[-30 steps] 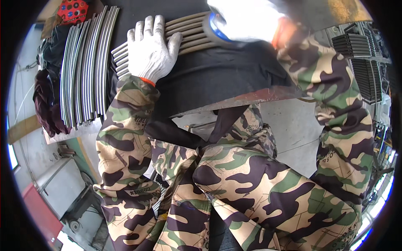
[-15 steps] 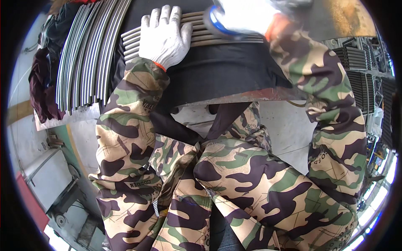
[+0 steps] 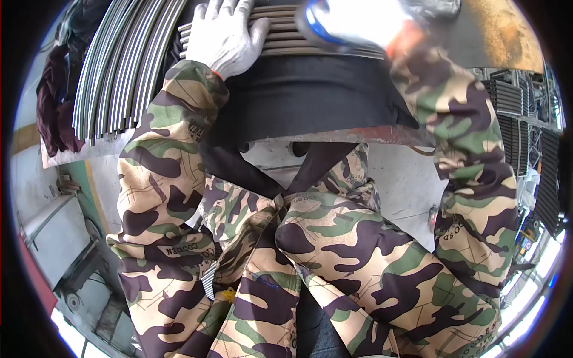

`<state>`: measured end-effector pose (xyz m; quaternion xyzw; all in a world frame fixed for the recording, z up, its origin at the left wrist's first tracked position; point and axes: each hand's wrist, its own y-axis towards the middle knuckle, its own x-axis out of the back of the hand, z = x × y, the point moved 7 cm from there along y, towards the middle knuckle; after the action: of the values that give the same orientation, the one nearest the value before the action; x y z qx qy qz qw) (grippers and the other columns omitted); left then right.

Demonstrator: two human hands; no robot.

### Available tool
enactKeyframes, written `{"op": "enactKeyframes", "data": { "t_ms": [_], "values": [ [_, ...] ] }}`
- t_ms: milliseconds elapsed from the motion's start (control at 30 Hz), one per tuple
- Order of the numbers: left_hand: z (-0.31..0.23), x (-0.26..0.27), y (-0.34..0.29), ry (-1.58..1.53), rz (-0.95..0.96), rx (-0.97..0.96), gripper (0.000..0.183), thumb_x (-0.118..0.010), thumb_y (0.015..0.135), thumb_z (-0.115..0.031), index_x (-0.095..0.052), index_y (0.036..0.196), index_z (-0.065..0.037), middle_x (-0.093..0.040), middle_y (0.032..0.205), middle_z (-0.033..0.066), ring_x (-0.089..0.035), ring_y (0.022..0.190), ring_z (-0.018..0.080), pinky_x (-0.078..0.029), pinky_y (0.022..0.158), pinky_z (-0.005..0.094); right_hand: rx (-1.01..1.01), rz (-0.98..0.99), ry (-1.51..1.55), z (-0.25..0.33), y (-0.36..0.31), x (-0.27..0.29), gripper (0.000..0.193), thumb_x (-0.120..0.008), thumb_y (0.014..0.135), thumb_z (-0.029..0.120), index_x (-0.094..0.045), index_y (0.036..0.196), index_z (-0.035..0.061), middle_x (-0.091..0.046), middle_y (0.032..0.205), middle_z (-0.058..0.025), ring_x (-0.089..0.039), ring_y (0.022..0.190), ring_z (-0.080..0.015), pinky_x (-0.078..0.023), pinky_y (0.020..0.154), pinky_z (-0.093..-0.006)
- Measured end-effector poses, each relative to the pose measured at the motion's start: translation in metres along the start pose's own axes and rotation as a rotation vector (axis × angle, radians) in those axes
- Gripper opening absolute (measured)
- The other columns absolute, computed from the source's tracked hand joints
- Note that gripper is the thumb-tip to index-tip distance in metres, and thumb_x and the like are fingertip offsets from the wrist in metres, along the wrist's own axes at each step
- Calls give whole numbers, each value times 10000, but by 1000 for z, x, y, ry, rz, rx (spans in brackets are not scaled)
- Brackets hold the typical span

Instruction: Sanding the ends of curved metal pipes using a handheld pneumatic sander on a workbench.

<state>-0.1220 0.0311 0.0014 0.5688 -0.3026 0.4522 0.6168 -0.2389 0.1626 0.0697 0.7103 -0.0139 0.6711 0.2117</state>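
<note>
A row of slim metal rods [image 3: 283, 35] lies crosswise on a table covered with black cloth [image 3: 310, 89]. My left hand [image 3: 224, 39], in a white knit glove, rests flat over their left part with its fingers spread. Over the right part, my right hand [image 3: 373, 22], also white-gloved, is smeared by motion and overexposed. At its left side it holds a round thing with a blue rim [image 3: 316, 22] against the rods. The glove hides most of that thing, so I cannot make out its kind.
To the left lies a large batch of shiny metal rods [image 3: 125, 65], beside dark crumpled cloth [image 3: 59, 113]. A clear plastic bag [image 3: 441, 7] sits at the far right, near a rust-stained sheet [image 3: 501, 36]. Stacked dark bars [image 3: 507, 95] stand on racks farther right.
The view has shifted, so the table and rods appear higher. My left hand stays flat on the rods; my right hand, with the blue-rimmed thing, is still over their right part, blurred.
</note>
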Motion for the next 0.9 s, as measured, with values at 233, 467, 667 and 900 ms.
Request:
{"op": "enactKeyframes", "data": {
  "t_ms": [233, 467, 667, 900],
  "values": [
    [-14, 10, -13, -13, 27, 26, 564, -557, 1022, -407, -588, 1421, -10, -593, 1433, 246, -524, 1340, 410, -349, 1146, 529, 72, -37, 28, 20, -23, 17, 224, -643, 894, 260, -641, 958, 46, -634, 868, -198, -664, 745, -399, -548, 655, -503],
    [-15, 8, -18, 29, 26, 25, 579, -535, 1033, -433, -585, 1432, -16, -591, 1437, 239, -524, 1337, 410, -343, 1146, 534, 74, -25, 8, 18, -32, 12, 211, -637, 894, 241, -635, 963, 41, -635, 861, -214, -660, 743, -409, -538, 651, -518],
    [-13, 3, -17, 21, 35, 13, 592, -541, 1028, -437, -575, 1437, -11, -591, 1431, 248, -532, 1323, 408, -360, 1127, 531, 19, -91, -17, -13, -10, -7, 215, -631, 893, 245, -631, 958, 40, -640, 858, -219, -666, 750, -415, -537, 662, -523],
    [-16, 10, -12, -1, 19, -3, 564, -557, 1021, -407, -587, 1417, -7, -607, 1410, 244, -536, 1316, 414, -371, 1118, 528, 28, 21, 50, 4, -31, 16, 242, -631, 901, 268, -642, 962, 34, -640, 890, -225, -669, 789, -420, -543, 695, -528]
  ]
}}
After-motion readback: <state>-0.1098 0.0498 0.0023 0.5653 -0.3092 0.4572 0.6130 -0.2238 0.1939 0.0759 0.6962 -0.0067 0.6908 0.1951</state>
